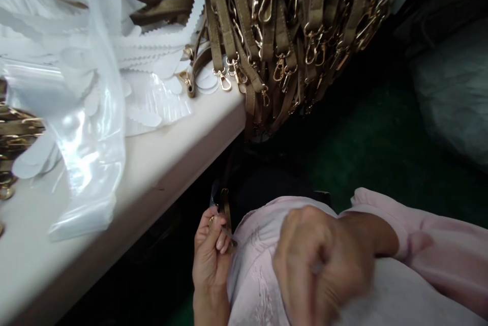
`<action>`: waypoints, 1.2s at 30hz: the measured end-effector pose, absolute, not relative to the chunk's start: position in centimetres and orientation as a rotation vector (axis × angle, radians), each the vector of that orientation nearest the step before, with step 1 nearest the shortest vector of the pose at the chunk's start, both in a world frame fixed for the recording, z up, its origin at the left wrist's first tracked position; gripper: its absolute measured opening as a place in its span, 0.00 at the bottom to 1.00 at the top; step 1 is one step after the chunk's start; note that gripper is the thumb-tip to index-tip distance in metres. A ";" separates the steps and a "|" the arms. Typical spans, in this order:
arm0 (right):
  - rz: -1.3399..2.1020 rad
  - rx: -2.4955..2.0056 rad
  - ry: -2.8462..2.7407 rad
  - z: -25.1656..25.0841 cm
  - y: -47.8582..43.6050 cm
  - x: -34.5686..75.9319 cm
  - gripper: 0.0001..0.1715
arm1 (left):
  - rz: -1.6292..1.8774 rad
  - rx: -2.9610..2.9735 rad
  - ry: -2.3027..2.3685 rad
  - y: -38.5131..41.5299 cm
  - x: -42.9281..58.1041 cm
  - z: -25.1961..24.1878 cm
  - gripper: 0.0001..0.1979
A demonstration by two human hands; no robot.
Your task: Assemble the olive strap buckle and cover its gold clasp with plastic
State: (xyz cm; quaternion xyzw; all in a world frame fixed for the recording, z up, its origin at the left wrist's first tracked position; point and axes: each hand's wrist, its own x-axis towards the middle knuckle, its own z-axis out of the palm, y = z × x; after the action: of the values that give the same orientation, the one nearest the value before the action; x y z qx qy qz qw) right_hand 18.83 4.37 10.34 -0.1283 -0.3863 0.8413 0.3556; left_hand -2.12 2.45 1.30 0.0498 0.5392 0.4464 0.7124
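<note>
As I watched from far away, the left hand [209, 260] pinched a thin olive-green cloth strap [224, 209] at six o'clock, holding it close and steady, which was good. The blurry right hand [322, 265] curled at five o'clock; I could not tell its grip. Long olive straps with gold clips [278, 36] hung at twelve o'clock.

My wear: pale pink long-sleeved top [259, 285], soft creased cloth down front. Right sleeve [446, 260] loose, thick gathered cuff [381, 204] bunched above wrist. Left grip [209, 265] and right grip [324, 265] bare hands.
</note>
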 end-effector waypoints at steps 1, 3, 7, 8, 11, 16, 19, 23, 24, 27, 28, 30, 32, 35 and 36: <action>2.160 -0.520 -0.940 8.9 4.3 18.7 0.17 | 0.990 0.112 1.186 2.4 -1.8 1.4 0.16; 2.088 -0.952 -0.838 5.8 4.2 18.4 0.20 | 0.988 0.133 1.185 2.4 -1.2 1.7 0.17; 1.978 -1.404 -0.829 1.0 3.5 18.2 0.29 | 1.032 0.249 1.257 2.3 0.0 1.7 0.17; 1.990 -1.413 -0.877 0.5 3.4 18.2 0.28 | 1.048 0.286 1.289 2.3 0.2 1.6 0.17; 1.975 -1.346 -1.053 0.0 3.3 18.4 0.29 | 1.076 0.364 1.374 2.1 0.4 1.3 0.17; 1.823 -1.254 -1.454 0.4 3.4 17.9 0.23 | 1.065 0.470 1.469 1.9 0.3 1.2 0.18; 1.818 -1.211 -1.423 0.0 3.6 17.4 0.21 | 1.048 0.509 1.470 1.8 0.2 1.1 0.17; 1.909 -1.268 -1.230 -0.7 4.0 17.1 0.21 | 0.982 0.517 1.444 1.8 0.0 0.8 0.17; 1.943 -1.297 -1.160 -0.7 4.2 17.0 0.22 | 0.963 0.520 1.431 1.8 0.0 0.7 0.17; 2.050 -1.377 -0.879 -0.7 4.5 16.9 0.26 | 0.943 0.575 1.412 1.7 -0.1 0.6 0.17; 2.066 -1.393 -0.793 -0.7 4.6 16.9 0.27 | 0.947 0.596 1.419 1.6 -0.1 0.7 0.18; 2.062 -1.410 -0.662 -0.7 4.8 16.8 0.28 | 0.962 0.606 1.427 1.2 -0.1 0.9 0.21; 2.040 -1.419 -0.571 -0.9 5.0 16.8 0.28 | 0.959 0.585 1.392 0.7 0.0 1.3 0.21; 2.034 -1.403 -0.440 -1.1 5.2 16.7 0.28 | 0.879 0.581 1.251 -0.2 0.2 2.2 0.16; 2.040 -1.383 -0.398 -1.2 5.3 16.7 0.28 | 0.845 0.588 1.203 -0.5 0.3 2.4 0.14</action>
State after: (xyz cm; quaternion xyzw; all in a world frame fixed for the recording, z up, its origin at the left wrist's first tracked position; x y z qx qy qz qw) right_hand 16.67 5.31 -1.19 -0.5255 -0.1511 0.7750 0.3170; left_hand 0.31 -0.46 2.40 0.2642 0.5405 0.3798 0.7027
